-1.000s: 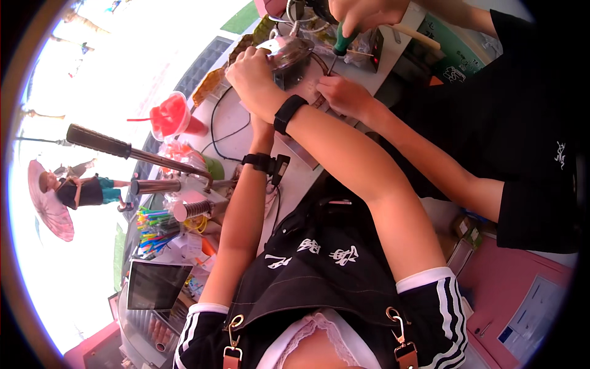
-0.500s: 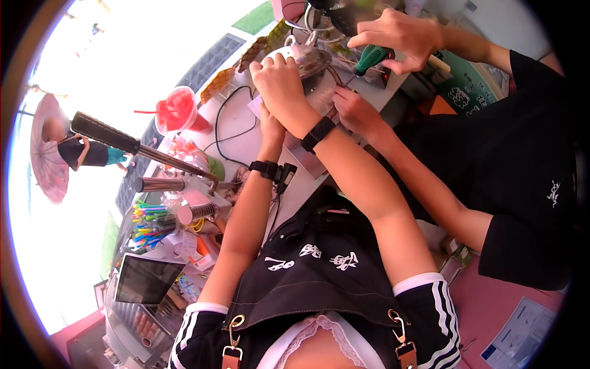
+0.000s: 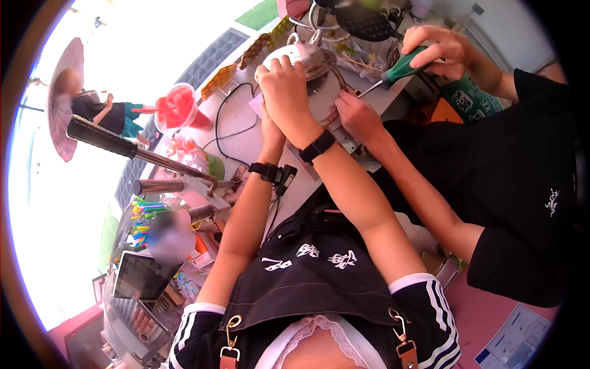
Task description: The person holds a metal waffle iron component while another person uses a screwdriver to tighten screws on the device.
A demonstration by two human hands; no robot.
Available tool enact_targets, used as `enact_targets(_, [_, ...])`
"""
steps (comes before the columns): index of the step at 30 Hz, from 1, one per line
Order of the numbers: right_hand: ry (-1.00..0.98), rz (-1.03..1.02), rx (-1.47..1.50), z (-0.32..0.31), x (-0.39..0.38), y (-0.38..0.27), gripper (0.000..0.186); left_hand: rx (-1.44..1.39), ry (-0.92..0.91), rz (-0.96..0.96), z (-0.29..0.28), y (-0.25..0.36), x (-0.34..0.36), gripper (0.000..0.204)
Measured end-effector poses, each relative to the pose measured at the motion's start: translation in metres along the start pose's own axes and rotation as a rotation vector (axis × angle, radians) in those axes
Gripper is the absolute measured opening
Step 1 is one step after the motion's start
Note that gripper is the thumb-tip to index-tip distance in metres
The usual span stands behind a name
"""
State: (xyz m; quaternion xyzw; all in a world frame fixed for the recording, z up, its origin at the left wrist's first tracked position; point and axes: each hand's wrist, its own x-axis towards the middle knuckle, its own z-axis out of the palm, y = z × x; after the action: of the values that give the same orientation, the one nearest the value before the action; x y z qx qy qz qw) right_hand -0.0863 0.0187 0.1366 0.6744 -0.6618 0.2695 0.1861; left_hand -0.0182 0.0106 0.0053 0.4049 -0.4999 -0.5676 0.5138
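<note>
My right hand [image 3: 284,88] grips the upper edge of a shiny round steel appliance [image 3: 314,61] with curled fingers. Beneath it, my left hand [image 3: 271,128] is against the appliance's left side beside a pink flat piece [image 3: 257,107], its fingers mostly hidden. A co-worker's left hand [image 3: 359,117] touches the appliance's right side. Their right hand [image 3: 448,52] holds a green-handled screwdriver [image 3: 402,67], its shaft slanting down toward the appliance beside their left fingers.
The white counter [image 3: 230,138] bears cables, a cup of red slush [image 3: 193,120], a lever press [image 3: 172,166], coloured straws [image 3: 141,215] and a screen [image 3: 138,278]. A co-worker in black [image 3: 510,178] stands at my right; a person with a parasol [image 3: 64,101] is outside.
My hands and the appliance have shifted slightly right and down in view. The co-worker's screwdriver hand moved right and down, tilting the screwdriver. The person outside appears higher in the picture.
</note>
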Motion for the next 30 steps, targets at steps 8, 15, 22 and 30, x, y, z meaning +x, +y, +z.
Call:
enact_targets(8, [0.035,-0.023,0.061,-0.006,-0.008,0.006,0.021,0.085,0.015,0.013,0.0,0.002,0.0,0.045])
enact_targets(15, [0.095,-0.08,0.06,-0.015,-0.014,0.034,0.019,-0.155,0.063,-0.137,0.01,0.03,-0.012,0.047])
enact_targets(22, [0.11,-0.369,-0.165,-0.019,0.011,0.035,0.005,-0.048,0.114,-0.135,-0.003,0.018,-0.012,0.048])
enact_targets(30, [-0.177,-0.595,0.185,-0.032,0.068,0.073,0.013,0.051,0.139,-0.166,0.001,0.015,0.001,0.046])
